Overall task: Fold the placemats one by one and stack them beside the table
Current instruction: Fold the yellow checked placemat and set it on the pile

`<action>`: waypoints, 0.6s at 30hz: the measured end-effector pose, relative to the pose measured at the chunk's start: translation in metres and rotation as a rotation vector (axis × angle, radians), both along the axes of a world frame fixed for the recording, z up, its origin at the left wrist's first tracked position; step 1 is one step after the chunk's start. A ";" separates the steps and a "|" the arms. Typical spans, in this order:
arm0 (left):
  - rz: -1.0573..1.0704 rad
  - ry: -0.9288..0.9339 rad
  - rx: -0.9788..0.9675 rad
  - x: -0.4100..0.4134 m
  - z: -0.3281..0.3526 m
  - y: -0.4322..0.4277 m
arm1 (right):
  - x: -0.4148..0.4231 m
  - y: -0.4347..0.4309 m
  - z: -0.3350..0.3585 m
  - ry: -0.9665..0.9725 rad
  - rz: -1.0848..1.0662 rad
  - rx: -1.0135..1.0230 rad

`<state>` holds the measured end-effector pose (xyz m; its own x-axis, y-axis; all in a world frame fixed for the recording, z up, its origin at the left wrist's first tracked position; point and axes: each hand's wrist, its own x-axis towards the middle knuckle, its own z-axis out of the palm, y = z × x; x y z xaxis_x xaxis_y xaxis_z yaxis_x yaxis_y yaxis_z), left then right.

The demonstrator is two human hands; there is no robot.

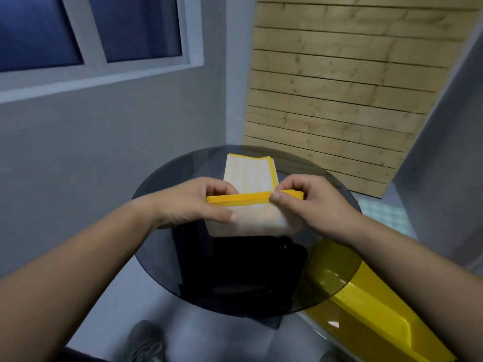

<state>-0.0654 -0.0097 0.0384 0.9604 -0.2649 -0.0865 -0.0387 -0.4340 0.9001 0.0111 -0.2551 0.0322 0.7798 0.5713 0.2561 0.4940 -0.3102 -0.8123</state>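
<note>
A folded placemat (251,218), cream with a faint check and an orange-yellow border, was held up over the middle of a round, dark glass table (156,244). Its bordered edges ran along the top in a thick layered strip, and the cream fold curved down beneath.

2 bare hands held it. The left hand (188,202) gripped the left end, fingers curled behind the strip and the thumb (230,216) laid across the cream front. The right hand (311,202) pinched the right end, its thumb (277,196) pressed on the orange strip and its other fingers curled round the back. Both sets of fingers were closed on the placemat.

Just behind it, on the far part of the table, lay a pile of placemats (248,171) of the same cream and orange, flat and squared. Whether the held placemat touched the pile could not be told.

Through the glass a dark base showed. A glossy yellow object (366,304) lay partly under the table's right rim and reached toward the lower right corner. A pale green checked patch (384,215) showed on the floor to the right. Grey trouser legs and a grey shoe (143,340) appeared at the bottom. A window (91,35) with a grey frame sat upper left, and a panel of wooden slats (339,87) leaned behind the table.
</note>
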 end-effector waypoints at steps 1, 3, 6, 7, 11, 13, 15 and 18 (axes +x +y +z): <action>0.072 -0.024 -0.008 0.005 -0.004 0.002 | 0.006 0.004 -0.002 0.030 -0.027 0.027; 0.207 -0.041 -0.070 0.016 -0.013 0.004 | 0.016 0.012 -0.007 0.103 -0.078 0.094; 0.413 -0.063 -0.224 0.031 -0.024 0.003 | 0.031 0.018 -0.018 0.331 -0.081 0.265; 0.479 -0.086 -0.277 0.036 -0.027 0.001 | 0.037 0.017 -0.024 0.416 -0.076 0.282; 0.652 -0.114 -0.506 0.058 -0.032 -0.010 | 0.056 0.007 -0.049 0.462 -0.076 -0.007; 0.682 -0.043 -0.476 0.066 -0.038 -0.009 | 0.058 0.003 -0.059 0.405 -0.080 -0.184; 0.669 0.070 -0.303 0.069 -0.048 -0.002 | 0.060 0.001 -0.065 0.310 -0.108 -0.315; 0.594 0.238 -0.022 0.064 -0.062 0.008 | 0.063 0.003 -0.071 0.251 -0.150 -0.338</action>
